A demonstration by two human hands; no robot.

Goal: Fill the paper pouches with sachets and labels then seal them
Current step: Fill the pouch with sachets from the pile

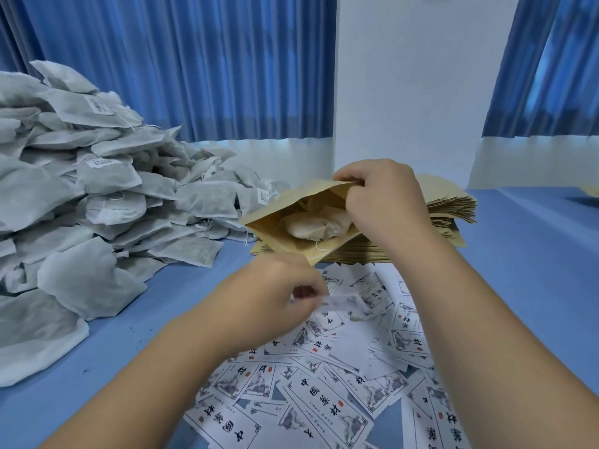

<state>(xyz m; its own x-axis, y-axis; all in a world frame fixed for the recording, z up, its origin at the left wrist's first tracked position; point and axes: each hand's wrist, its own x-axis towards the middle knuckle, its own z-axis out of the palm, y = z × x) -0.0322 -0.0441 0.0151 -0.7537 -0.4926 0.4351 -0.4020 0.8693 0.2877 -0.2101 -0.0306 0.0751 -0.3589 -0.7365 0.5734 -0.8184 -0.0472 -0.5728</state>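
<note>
My right hand grips the upper lip of a brown paper pouch and holds its mouth wide. White sachets lie inside the pouch, one with a thread hanging out. The pouch rests over a stack of flat brown pouches. Below it, my left hand pinches a blurred white label just above the scattered printed labels on the blue table.
A big heap of grey-white sachets fills the left side of the blue table. Blue curtains and a white wall stand behind. Labels cover the near middle of the table.
</note>
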